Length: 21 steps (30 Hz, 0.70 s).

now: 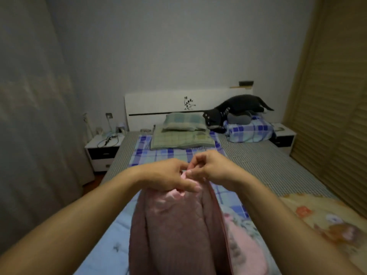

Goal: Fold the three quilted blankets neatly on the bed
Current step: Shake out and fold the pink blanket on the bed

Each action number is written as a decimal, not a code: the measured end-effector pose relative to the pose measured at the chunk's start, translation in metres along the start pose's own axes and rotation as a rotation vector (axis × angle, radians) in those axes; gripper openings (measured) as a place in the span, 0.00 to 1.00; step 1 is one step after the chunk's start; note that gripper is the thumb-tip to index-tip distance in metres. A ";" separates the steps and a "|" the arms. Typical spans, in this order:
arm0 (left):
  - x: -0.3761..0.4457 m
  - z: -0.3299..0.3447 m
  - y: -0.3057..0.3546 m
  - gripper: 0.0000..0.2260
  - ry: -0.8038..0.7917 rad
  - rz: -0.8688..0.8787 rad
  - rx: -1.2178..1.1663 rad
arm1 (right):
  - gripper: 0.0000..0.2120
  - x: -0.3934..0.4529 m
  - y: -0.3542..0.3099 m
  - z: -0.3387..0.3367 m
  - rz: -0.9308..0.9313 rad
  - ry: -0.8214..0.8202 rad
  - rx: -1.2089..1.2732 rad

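Observation:
A pink quilted blanket (174, 231), dusty mauve on one side and pale pink on the other, hangs bunched from my two hands over the bed. My left hand (168, 176) and my right hand (210, 167) meet at its top edge, both pinching the fabric with curled fingers. Beneath it lies a light blue quilted blanket (107, 247) at the lower left. A yellow blanket (321, 213) with an orange floral print lies at the lower right. A pink floral patch (244, 243) shows just right of the held blanket.
The bed (264, 165) has a grey striped mat and a blue plaid sheet. Pillows (182, 132) and a black plush toy (234, 110) sit by the white headboard. Nightstands (103, 149) flank the bed. A curtain hangs on the left, a slatted wardrobe on the right.

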<state>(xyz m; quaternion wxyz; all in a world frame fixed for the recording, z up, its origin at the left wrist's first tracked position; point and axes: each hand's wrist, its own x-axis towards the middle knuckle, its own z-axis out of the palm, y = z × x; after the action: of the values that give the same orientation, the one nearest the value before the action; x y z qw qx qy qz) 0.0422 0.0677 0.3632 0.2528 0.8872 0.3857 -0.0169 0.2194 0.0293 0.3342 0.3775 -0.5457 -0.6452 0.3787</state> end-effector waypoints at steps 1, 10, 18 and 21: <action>0.003 0.004 -0.002 0.13 0.011 -0.013 0.054 | 0.08 -0.001 0.004 0.002 0.015 0.008 0.016; -0.017 0.021 -0.016 0.07 0.258 -0.083 0.161 | 0.15 -0.062 0.094 0.042 -0.024 0.152 0.093; -0.034 0.025 -0.012 0.08 0.539 0.063 0.362 | 0.07 -0.073 0.124 0.063 -0.094 0.490 -0.184; -0.038 0.025 -0.016 0.08 0.685 0.256 0.473 | 0.08 -0.080 0.120 0.077 -0.116 0.530 -0.219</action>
<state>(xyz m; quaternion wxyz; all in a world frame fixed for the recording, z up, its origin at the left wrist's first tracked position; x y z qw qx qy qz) 0.0089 0.0396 0.3434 -0.1000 0.9158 0.3196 0.2218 0.2096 -0.0417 0.1874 0.4929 -0.6253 -0.5912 0.1287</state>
